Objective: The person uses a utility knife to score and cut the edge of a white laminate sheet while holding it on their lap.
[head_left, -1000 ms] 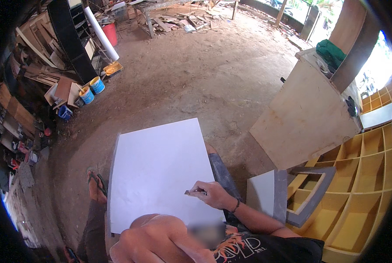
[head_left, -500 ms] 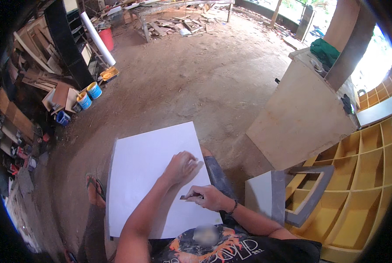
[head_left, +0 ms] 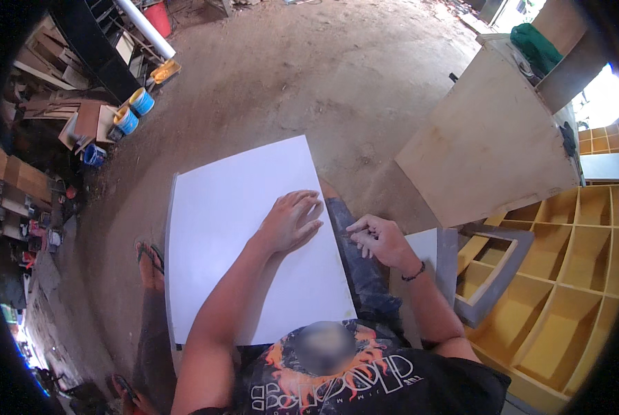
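A white board (head_left: 226,187) lies across my lap. My left hand (head_left: 292,221) rests on it near its right edge, fingers spread and slightly bent. My right hand (head_left: 378,242) is just off that edge, above my dark trouser leg (head_left: 347,277), with curled fingers; whatever it may hold is too hidden to name. Beside it on the right stand a pale panel with grey edging (head_left: 446,273) and a grey-edged frame (head_left: 510,270).
A yellow compartmented unit (head_left: 572,277) and a tall plywood cabinet (head_left: 482,138) stand to the right. Paint buckets (head_left: 126,121), a white roll (head_left: 143,28) and wood scraps (head_left: 84,124) line the left, along the dirt floor (head_left: 288,76).
My left hand came down onto the board and slid slightly forward. My right hand moved up and rightward off the board; the dark tool earlier in it is not distinguishable now. The view shifted.
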A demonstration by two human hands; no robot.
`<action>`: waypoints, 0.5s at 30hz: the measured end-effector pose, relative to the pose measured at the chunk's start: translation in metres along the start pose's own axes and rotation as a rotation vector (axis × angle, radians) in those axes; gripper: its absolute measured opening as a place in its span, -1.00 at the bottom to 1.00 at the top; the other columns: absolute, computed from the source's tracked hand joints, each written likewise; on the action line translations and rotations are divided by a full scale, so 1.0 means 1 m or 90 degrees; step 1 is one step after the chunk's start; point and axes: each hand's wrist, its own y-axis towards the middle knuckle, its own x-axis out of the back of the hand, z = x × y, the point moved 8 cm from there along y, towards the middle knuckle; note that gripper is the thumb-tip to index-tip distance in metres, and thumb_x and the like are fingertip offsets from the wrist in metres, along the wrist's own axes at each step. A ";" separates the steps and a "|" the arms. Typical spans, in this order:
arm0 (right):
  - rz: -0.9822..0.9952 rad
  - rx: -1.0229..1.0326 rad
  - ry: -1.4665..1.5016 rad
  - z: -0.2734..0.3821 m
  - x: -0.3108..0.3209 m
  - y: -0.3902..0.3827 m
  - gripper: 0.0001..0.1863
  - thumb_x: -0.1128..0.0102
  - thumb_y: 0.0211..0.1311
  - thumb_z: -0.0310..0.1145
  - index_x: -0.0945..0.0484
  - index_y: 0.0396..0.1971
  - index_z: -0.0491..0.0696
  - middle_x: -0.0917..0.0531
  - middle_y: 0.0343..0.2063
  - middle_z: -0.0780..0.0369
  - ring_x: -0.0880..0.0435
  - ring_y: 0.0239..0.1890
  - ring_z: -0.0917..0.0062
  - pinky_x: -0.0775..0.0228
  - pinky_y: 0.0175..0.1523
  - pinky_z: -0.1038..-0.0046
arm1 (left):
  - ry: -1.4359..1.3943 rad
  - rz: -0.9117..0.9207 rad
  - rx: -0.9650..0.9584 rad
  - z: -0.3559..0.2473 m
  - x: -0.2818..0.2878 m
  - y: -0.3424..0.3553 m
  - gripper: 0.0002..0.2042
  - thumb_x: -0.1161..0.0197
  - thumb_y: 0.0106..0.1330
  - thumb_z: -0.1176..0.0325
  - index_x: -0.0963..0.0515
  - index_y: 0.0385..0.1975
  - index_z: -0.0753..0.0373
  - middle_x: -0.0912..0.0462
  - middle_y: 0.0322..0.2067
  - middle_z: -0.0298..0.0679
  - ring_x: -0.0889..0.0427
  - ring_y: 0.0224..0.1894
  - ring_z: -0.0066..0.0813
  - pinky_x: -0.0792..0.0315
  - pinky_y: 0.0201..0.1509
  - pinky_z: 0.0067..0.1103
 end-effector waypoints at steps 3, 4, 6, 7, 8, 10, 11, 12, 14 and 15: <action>0.035 -0.027 -0.019 -0.006 -0.002 0.003 -0.81 -0.36 0.56 -0.41 -0.75 0.03 -0.14 -0.77 -0.39 0.29 -0.71 -0.45 0.71 -0.57 -0.34 0.56 | -0.002 0.021 0.008 -0.001 -0.001 0.003 -0.52 -0.44 0.45 0.12 -0.60 0.28 0.19 -0.53 0.48 -0.08 -0.43 0.55 -0.01 -0.29 0.61 -0.13; 0.059 -0.030 -0.014 -0.007 -0.005 0.005 -0.82 -0.35 0.57 -0.43 -0.74 0.03 -0.17 -0.76 -0.37 0.29 -0.70 -0.45 0.71 -0.56 -0.35 0.59 | 0.002 0.026 0.009 -0.001 0.000 0.004 -0.51 -0.43 0.46 0.11 -0.60 0.29 0.20 -0.51 0.49 -0.08 -0.42 0.56 -0.01 -0.28 0.62 -0.13; 0.071 -0.039 0.000 -0.007 -0.010 0.005 -0.82 -0.36 0.57 -0.42 -0.74 0.03 -0.17 -0.76 -0.38 0.29 -0.70 -0.46 0.72 -0.54 -0.35 0.60 | 0.006 0.032 0.010 -0.002 0.000 0.004 -0.51 -0.42 0.47 0.10 -0.60 0.30 0.20 -0.50 0.51 -0.08 -0.41 0.57 -0.02 -0.27 0.63 -0.13; 0.083 -0.046 0.014 -0.007 -0.013 0.005 -0.82 -0.37 0.57 -0.41 -0.75 0.02 -0.16 -0.76 -0.38 0.29 -0.69 -0.47 0.72 -0.52 -0.36 0.61 | 0.006 0.031 0.007 -0.003 0.001 0.005 -0.51 -0.42 0.48 0.10 -0.60 0.30 0.20 -0.50 0.51 -0.09 -0.41 0.57 -0.02 -0.27 0.63 -0.13; 0.083 -0.046 0.013 -0.006 -0.012 0.005 -0.82 -0.37 0.57 -0.41 -0.75 0.02 -0.16 -0.76 -0.38 0.29 -0.69 -0.47 0.72 -0.52 -0.36 0.61 | 0.006 0.030 0.004 -0.004 0.001 0.006 -0.51 -0.41 0.48 0.09 -0.61 0.29 0.20 -0.49 0.51 -0.09 -0.40 0.57 -0.02 -0.28 0.63 -0.13; 0.105 -0.053 -0.080 -0.007 -0.014 0.003 -0.82 -0.39 0.55 -0.39 -0.76 -0.02 -0.16 -0.79 -0.35 0.28 -0.72 -0.42 0.69 -0.56 -0.28 0.57 | 0.005 0.032 0.007 -0.004 0.000 0.006 -0.51 -0.41 0.48 0.08 -0.61 0.29 0.20 -0.49 0.51 -0.09 -0.40 0.58 -0.02 -0.28 0.63 -0.12; 0.108 -0.052 -0.079 -0.008 -0.013 0.002 -0.82 -0.39 0.55 -0.39 -0.76 -0.02 -0.16 -0.79 -0.35 0.28 -0.72 -0.42 0.69 -0.56 -0.28 0.57 | 0.004 0.035 0.011 -0.003 0.000 0.005 -0.51 -0.41 0.48 0.08 -0.61 0.29 0.20 -0.49 0.51 -0.09 -0.39 0.58 -0.02 -0.28 0.63 -0.12; 0.155 0.032 -0.135 -0.002 -0.016 -0.002 -0.82 -0.41 0.54 -0.37 -0.77 -0.04 -0.16 -0.82 -0.32 0.26 -0.75 -0.35 0.66 -0.59 -0.21 0.53 | 0.005 0.035 0.015 -0.002 0.000 0.004 -0.51 -0.41 0.48 0.08 -0.61 0.29 0.20 -0.49 0.51 -0.09 -0.39 0.58 -0.02 -0.28 0.63 -0.12; 0.198 0.116 -0.195 0.005 -0.022 -0.008 -0.82 -0.43 0.53 -0.36 -0.78 -0.07 -0.16 -0.85 -0.29 0.24 -0.79 -0.28 0.63 -0.62 -0.13 0.49 | 0.019 0.037 0.017 -0.001 0.000 0.005 -0.51 -0.42 0.48 0.08 -0.60 0.29 0.20 -0.50 0.51 -0.09 -0.39 0.58 -0.01 -0.28 0.62 -0.11; 0.159 0.086 -0.168 0.003 -0.018 -0.006 -0.82 -0.45 0.51 -0.35 -0.78 -0.09 -0.15 -0.86 -0.26 0.23 -0.81 -0.21 0.61 -0.63 -0.05 0.46 | 0.019 0.037 0.017 -0.001 0.001 0.004 -0.51 -0.42 0.48 0.08 -0.60 0.29 0.20 -0.50 0.51 -0.09 -0.39 0.58 -0.01 -0.28 0.62 -0.11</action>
